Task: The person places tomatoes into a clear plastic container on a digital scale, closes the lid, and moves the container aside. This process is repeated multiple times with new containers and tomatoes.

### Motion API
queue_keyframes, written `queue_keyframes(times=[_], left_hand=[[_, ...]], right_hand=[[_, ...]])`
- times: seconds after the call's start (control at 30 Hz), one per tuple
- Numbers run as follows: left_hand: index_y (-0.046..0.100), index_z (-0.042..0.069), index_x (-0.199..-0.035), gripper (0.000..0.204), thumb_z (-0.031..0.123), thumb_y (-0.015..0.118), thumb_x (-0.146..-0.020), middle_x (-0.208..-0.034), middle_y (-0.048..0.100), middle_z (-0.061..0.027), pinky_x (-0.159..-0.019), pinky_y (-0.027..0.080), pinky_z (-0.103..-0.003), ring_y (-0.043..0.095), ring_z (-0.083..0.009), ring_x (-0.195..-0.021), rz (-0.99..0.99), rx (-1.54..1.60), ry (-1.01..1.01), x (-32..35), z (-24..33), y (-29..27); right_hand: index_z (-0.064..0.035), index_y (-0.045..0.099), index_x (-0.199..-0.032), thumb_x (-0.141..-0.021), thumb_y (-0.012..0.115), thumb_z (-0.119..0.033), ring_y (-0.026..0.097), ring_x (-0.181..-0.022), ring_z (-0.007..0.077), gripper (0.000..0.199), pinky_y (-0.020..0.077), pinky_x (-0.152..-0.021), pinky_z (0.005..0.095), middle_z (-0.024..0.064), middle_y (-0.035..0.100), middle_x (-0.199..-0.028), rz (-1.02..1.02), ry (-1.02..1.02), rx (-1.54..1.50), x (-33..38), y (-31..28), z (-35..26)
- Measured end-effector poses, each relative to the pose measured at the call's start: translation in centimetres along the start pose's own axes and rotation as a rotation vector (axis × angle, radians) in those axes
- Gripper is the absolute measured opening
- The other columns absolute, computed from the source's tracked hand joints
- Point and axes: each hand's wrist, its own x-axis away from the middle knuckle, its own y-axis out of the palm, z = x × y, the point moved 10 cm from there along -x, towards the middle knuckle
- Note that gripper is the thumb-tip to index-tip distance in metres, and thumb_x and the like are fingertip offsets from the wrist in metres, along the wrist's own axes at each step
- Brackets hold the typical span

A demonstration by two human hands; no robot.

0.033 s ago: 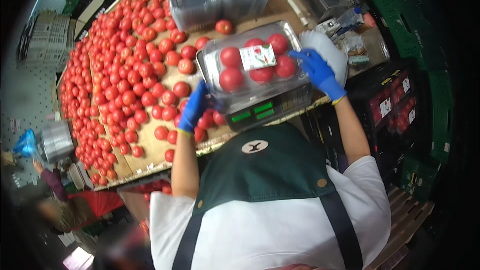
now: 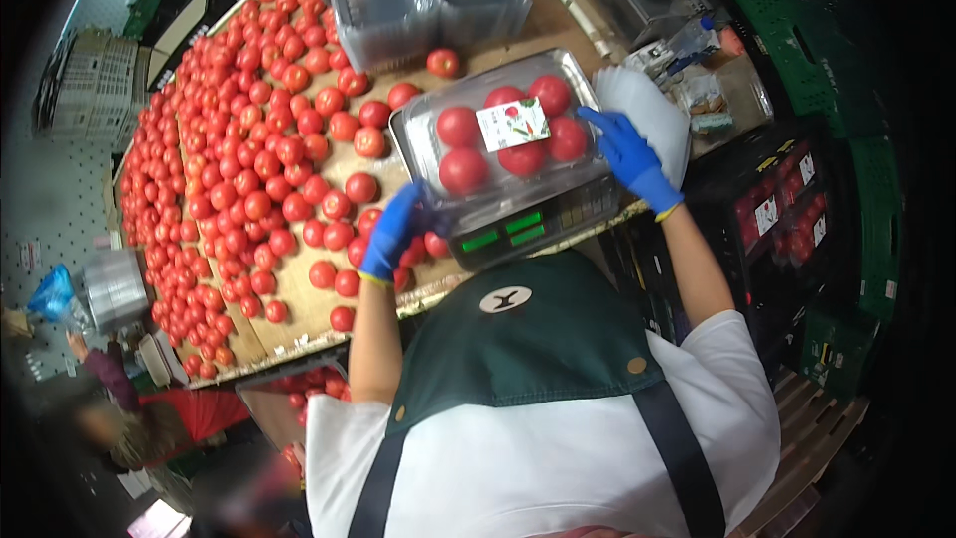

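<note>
A clear plastic pack of red tomatoes (image 2: 463, 170) with a white label lies on the steel pan of a weighing scale (image 2: 599, 197). Green digits glow on the scale's front. My left hand (image 2: 394, 234), in a blue glove, is beside the pack's near left corner; its fingertips are blurred, thumb and fingers apart. On the other side, my right hand (image 2: 634, 159), also gloved in blue, has its fingers stretched along the pack's right edge, the fingertips at the rim. Whether either hand bears any of the pack's weight, I cannot tell.
Loose tomatoes (image 2: 239, 159) cover the left of the table. Stacked clear trays (image 2: 383, 2) stand at the back; white film sheets (image 2: 647, 105) lie right of the scale. A black crate (image 2: 772, 229) on the right holds tomato packs. Another person's sleeve (image 2: 112, 371) shows at lower left.
My left hand has shifted slightly nearer to me. My right hand and the pack keep nearly the same places, while the whole view has moved a little.
</note>
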Motion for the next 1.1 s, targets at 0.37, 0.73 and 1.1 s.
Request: queue_keyframes(times=[0.37,0.73,1.1], left_hand=[[0.052,0.006,-0.086,0.012,0.013,0.045,-0.094,-0.071,0.052,-0.0021,-0.052,0.043,-0.023,0.051,-0.0108,-0.059,0.104,-0.934,0.6,3.6,2.7,4.9],[0.045,0.003,-0.075,0.018,0.008,0.046,-0.092,-0.067,0.041,-0.0009,-0.047,0.03,-0.022,0.04,-0.0085,-0.059,0.278,-0.688,0.857,7.1,12.8,17.9],[0.06,-0.001,-0.102,0.021,-0.002,0.057,-0.081,-0.096,0.065,-0.0153,-0.08,0.048,-0.034,0.062,-0.0268,-0.088,-1.106,-1.096,0.885,12.4,-0.8,42.4]], right_hand=[[-0.0068,0.061,-0.1,-0.089,0.055,-0.03,0.057,-0.074,0.0168,0.026,0.0477,-0.068,0.0296,0.0075,0.06,-0.084,0.086,0.828,-0.98,6.6,7.5,4.7],[-0.0044,0.054,-0.116,-0.091,0.054,-0.027,0.058,-0.086,0.0169,0.034,0.0518,-0.083,0.0364,0.0051,0.057,-0.095,0.626,0.683,-1.756,5.6,-0.4,4.2],[-0.0026,0.048,-0.125,-0.091,0.049,-0.029,0.059,-0.102,0.0241,0.043,0.049,-0.088,0.0393,0.0142,0.058,-0.118,1.094,-0.063,-2.141,23.1,-20.0,6.0]])
